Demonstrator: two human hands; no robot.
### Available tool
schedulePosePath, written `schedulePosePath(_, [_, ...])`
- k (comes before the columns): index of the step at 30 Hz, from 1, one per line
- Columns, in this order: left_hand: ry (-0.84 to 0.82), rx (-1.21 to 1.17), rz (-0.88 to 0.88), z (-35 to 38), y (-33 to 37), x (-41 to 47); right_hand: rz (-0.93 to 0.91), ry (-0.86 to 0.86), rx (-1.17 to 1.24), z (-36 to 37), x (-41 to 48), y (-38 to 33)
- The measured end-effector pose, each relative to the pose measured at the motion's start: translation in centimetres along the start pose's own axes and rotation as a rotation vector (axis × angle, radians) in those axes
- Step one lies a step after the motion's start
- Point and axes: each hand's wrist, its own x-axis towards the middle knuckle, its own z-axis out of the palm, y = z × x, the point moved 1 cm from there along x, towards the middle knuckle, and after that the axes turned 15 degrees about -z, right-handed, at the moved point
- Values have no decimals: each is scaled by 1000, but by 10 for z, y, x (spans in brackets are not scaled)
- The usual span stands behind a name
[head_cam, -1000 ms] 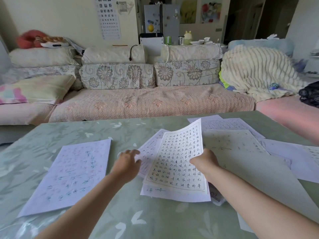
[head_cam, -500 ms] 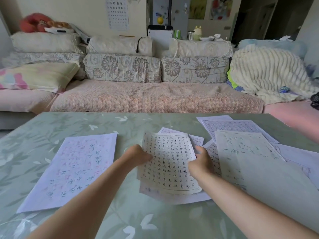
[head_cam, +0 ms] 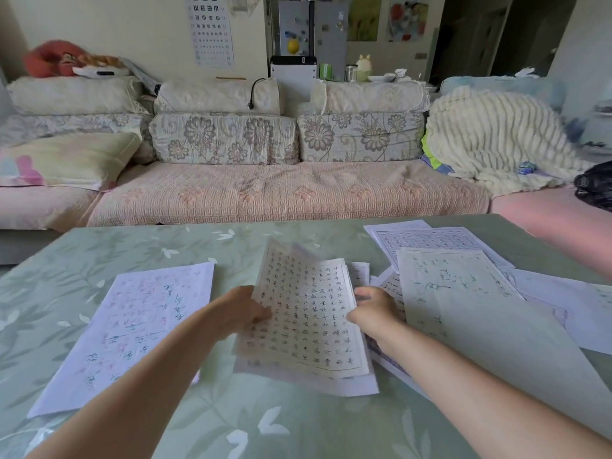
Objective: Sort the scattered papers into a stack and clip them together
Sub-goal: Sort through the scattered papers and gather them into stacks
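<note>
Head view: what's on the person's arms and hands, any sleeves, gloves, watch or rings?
Nothing worn shows. The left forearm and right forearm are bare to the frame's edge: no sleeves, watch or bracelet. The left hand and right hand are ungloved; no ring is visible, though some fingers are hidden.

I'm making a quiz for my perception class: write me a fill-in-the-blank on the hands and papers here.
1. The left hand grips the character sheet by its left edge; the right hand grips its ___ edge.
2. The pink-inked sheet lies flat, to the ___ of the left hand.
3. The tablecloth is pale ___ with a leaf pattern.
Missing words: right; left; green.
</note>
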Motion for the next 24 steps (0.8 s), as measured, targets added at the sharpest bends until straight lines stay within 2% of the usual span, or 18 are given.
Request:
schedulePosePath(3, [10,-94,74,-17,-8,-9,-36,-16,-51,-7,-6,-6])
schedulePosePath(5, [-45,-229,87,-25,-13,-18,-61,-26,-21,-12,-5,-9])
schedulePosePath(8, [-121,-403,112,-23,-15,-38,-78,-120,168,-18,-8,-19])
schedulePosePath(11, [-194,-417,179,-10,-13,-53,-121,-222,296,-23,-14,-30])
schedulePosePath(14, [-186,-429,187,5,-11,-59,-169,-232,235,-23,-14,-20])
schedulePosePath(20, [-115,-225,135,38,1,-68,-107,-247,128,-47,-24,-18])
schedulePosePath(24, [-105,22,172,75,30,-77,-49,-107,21,-93,-24,-5])
